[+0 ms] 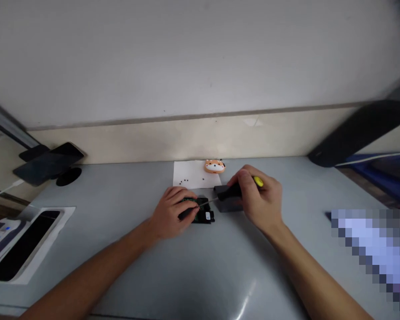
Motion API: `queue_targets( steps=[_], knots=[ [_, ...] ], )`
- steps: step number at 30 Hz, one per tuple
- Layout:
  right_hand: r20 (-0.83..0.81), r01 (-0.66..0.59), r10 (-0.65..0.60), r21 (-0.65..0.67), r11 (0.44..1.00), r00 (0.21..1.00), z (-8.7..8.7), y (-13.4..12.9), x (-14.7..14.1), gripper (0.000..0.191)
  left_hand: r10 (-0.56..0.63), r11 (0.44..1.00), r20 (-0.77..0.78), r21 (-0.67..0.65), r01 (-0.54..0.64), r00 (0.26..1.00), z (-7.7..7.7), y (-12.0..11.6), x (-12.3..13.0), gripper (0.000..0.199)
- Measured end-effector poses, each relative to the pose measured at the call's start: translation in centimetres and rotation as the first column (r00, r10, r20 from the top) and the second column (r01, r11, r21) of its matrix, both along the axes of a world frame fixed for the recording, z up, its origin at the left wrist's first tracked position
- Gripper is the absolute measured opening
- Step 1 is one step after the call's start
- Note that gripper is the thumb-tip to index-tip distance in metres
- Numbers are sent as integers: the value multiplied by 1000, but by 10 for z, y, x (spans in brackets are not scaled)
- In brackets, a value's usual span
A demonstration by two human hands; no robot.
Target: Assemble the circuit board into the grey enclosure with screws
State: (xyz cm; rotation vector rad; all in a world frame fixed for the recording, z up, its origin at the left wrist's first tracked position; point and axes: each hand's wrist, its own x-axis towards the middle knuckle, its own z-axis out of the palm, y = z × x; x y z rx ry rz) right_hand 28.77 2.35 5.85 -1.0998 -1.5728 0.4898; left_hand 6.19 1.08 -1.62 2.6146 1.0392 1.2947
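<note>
In the head view, my right hand (262, 198) is closed round the black handle of a screwdriver (231, 192) with a yellow end cap. Its thin shaft slants down leftward, the tip meeting my left fingertips. Underneath is an opened small black electronic device (206, 217) with a green circuit board and a white label, flat on the table. My left hand (173, 212) grips that device's left side, hiding much of it. A flat dark cover (228, 205) lies just right of the device, partly behind my right hand. What the screwdriver tip touches is hidden by my fingers.
Behind my hands lies white paper (195, 171) with several tiny dark screws (183, 181) and an orange animal-faced case (215, 166). A phone on a stand (66, 155) stands back left, a black-screened phone (26, 244) lies front left. A dark upright object (356, 133) stands right.
</note>
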Motion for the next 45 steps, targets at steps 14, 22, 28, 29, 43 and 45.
queue_targets(
  steps=[14,22,28,29,43,45],
  knots=[
    [67,5,-4,-11,1000,998,0,2,3,41,-15,993,-146,-122,-3,989,7,-3,1,32],
    [257,-12,11,3,1000,966,-5,2,1,38,-62,971,-220,-241,8,974,11,-4,2,44],
    [268,-4,5,-3,1000,963,-6,3,0,38,-61,967,-230,-254,0,971,7,-4,2,41],
    [268,-2,3,-3,1000,963,-6,2,0,38,-58,967,-230,-254,-2,971,7,-4,2,41],
    [304,-24,27,-14,1000,952,-3,-1,-13,36,-51,971,-202,-241,1,978,5,-3,3,38],
    [329,-56,69,-49,997,942,0,-2,-17,34,-52,969,-203,-246,0,978,5,-3,4,38]
  ],
)
